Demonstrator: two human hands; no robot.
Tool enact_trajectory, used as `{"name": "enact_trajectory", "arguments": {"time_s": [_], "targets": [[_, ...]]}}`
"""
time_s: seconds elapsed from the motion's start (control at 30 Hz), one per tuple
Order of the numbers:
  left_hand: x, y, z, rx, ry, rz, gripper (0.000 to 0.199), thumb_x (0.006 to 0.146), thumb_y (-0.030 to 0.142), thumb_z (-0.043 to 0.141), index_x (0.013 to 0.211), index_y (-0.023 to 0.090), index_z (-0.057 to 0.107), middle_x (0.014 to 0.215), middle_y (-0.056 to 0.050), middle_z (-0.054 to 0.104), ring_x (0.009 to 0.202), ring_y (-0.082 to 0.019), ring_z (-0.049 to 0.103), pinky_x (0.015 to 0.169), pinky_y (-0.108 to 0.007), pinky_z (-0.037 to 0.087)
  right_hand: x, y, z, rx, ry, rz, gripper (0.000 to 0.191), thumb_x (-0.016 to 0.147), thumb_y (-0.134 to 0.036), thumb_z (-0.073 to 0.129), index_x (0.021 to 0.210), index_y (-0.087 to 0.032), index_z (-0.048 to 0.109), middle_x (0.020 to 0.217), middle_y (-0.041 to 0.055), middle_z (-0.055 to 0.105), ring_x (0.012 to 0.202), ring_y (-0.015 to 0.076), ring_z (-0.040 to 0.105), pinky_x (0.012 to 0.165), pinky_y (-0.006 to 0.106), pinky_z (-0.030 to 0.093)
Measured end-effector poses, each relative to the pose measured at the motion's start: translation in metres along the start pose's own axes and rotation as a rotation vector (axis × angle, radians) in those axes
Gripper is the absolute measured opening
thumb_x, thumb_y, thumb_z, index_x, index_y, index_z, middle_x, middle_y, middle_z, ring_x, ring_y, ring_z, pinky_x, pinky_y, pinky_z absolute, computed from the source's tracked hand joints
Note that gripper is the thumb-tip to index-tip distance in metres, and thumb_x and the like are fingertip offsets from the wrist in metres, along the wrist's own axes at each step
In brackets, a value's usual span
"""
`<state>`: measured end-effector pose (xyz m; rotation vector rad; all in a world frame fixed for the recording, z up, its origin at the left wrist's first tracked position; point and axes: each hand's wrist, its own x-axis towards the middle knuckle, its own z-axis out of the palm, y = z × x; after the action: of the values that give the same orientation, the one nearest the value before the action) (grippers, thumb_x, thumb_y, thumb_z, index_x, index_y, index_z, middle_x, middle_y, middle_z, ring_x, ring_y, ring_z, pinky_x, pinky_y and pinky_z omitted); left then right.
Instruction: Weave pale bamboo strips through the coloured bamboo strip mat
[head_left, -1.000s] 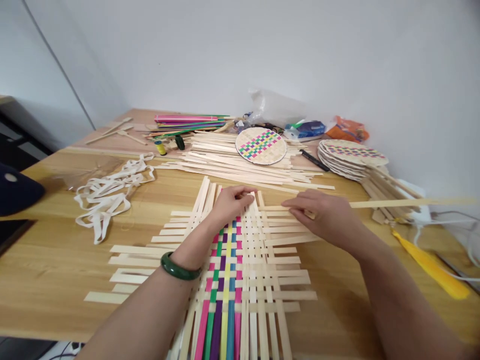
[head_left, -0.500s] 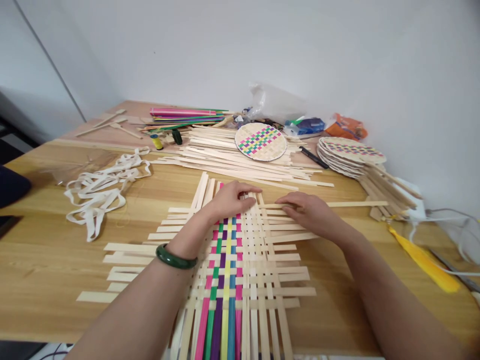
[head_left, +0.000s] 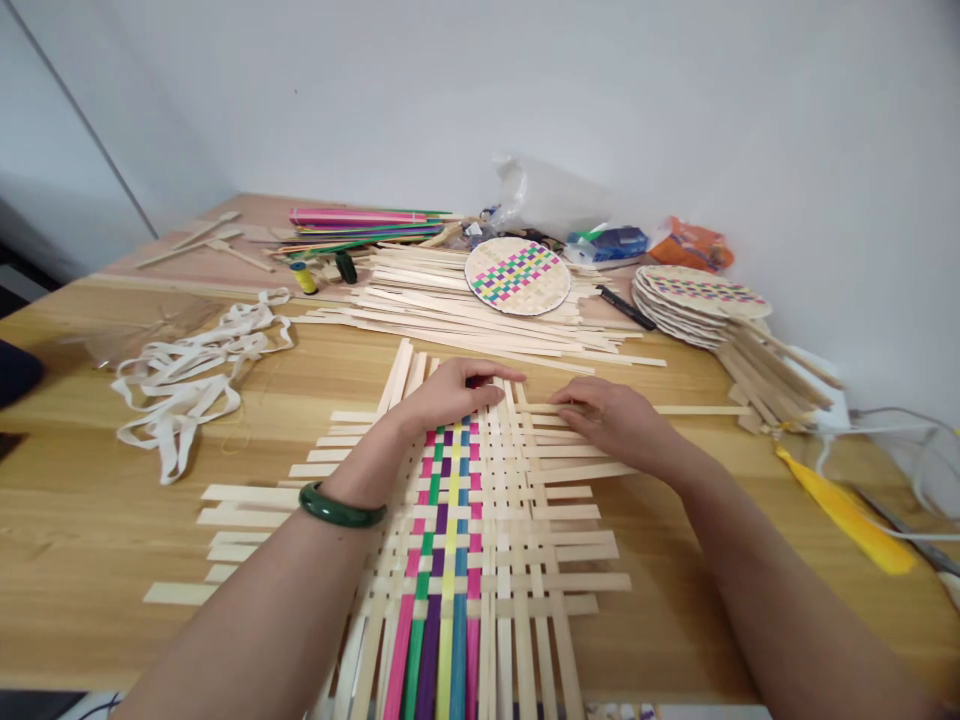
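A mat of flat pale bamboo strips point(head_left: 510, 520), crossed by pink, green, purple, yellow and blue lengthwise strips, lies on the table before me. My left hand point(head_left: 461, 388), a dark green bangle on its wrist, rests over the mat's far end. Its index finger stretches across the lengthwise strips with the thumb apart below; the other fingers are mostly hidden. At the far right edge, my right hand point(head_left: 600, 415) pinches a pale crosswise bamboo strip point(head_left: 705, 411). The strip's tail sticks out to the right beyond the hand, and its other end enters the weave.
Loose pale strips point(head_left: 420, 312) lie behind the mat, with a round woven disc point(head_left: 517, 276) on top. A stack of discs point(head_left: 697, 300) stands right, near a yellow tassel point(head_left: 847, 510). White tape point(head_left: 187, 380) lies left. Coloured strips point(head_left: 360, 225) are at the back.
The crosswise strip has slid a little to the left, its tail now shorter beyond my right hand. My left hand has shifted slightly; the view has moved a bit too.
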<state>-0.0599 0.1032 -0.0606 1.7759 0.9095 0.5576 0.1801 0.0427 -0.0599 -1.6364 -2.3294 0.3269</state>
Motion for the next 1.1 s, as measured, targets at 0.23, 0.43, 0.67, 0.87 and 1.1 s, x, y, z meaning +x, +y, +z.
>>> {"name": "enact_trajectory", "arguments": {"time_s": [0.23, 0.43, 0.67, 0.87, 1.1], "targets": [[0.004, -0.007, 0.004, 0.15, 0.055, 0.121, 0.034, 0.082, 0.031, 0.059, 0.11, 0.018, 0.075, 0.07, -0.001, 0.065, 0.063, -0.013, 0.049, 0.06, -0.024, 0.039, 0.001, 0.002, 0.006, 0.08, 0.023, -0.041, 0.026, 0.087, -0.02, 0.052, 0.103, -0.023, 0.073, 0.104, 0.0047, 0.075, 0.097, 0.0217, 0.068, 0.086, 0.035, 0.052], [0.006, -0.011, 0.007, 0.263, 0.084, 0.221, 0.031, 0.083, 0.026, 0.058, 0.107, 0.018, 0.076, 0.078, -0.004, 0.07, 0.075, -0.016, 0.056, 0.073, -0.028, 0.044, 0.003, -0.003, 0.007, 0.12, 0.043, -0.045, 0.025, 0.085, -0.016, 0.053, 0.101, -0.019, 0.072, 0.102, 0.0065, 0.075, 0.095, 0.0215, 0.068, 0.087, 0.034, 0.053], [0.002, -0.004, 0.007, 0.065, 0.011, 0.038, 0.042, 0.074, 0.033, 0.071, 0.113, 0.017, 0.074, 0.068, 0.002, 0.061, 0.055, -0.009, 0.037, 0.053, -0.023, 0.03, 0.004, 0.001, 0.015, 0.089, 0.054, -0.102, 0.03, 0.089, -0.014, 0.049, 0.105, -0.021, 0.073, 0.101, 0.0055, 0.075, 0.093, 0.0197, 0.068, 0.085, 0.034, 0.053], [0.005, -0.012, 0.005, 0.049, 0.04, 0.181, 0.034, 0.074, 0.028, 0.072, 0.106, 0.021, 0.077, 0.084, -0.002, 0.068, 0.063, -0.01, 0.045, 0.058, -0.023, 0.037, 0.005, 0.004, 0.016, 0.059, 0.104, -0.209, 0.029, 0.091, -0.015, 0.047, 0.104, -0.02, 0.073, 0.097, 0.0076, 0.072, 0.093, 0.0195, 0.066, 0.081, 0.033, 0.053], [0.006, -0.015, 0.003, 0.005, 0.116, 0.178, 0.031, 0.074, 0.029, 0.073, 0.103, 0.021, 0.078, 0.077, -0.002, 0.064, 0.065, -0.01, 0.052, 0.062, -0.022, 0.042, -0.001, 0.002, 0.0, -0.042, 0.08, -0.133, 0.026, 0.092, -0.02, 0.051, 0.11, -0.02, 0.071, 0.106, 0.0066, 0.074, 0.096, 0.0213, 0.067, 0.085, 0.037, 0.054]]}}
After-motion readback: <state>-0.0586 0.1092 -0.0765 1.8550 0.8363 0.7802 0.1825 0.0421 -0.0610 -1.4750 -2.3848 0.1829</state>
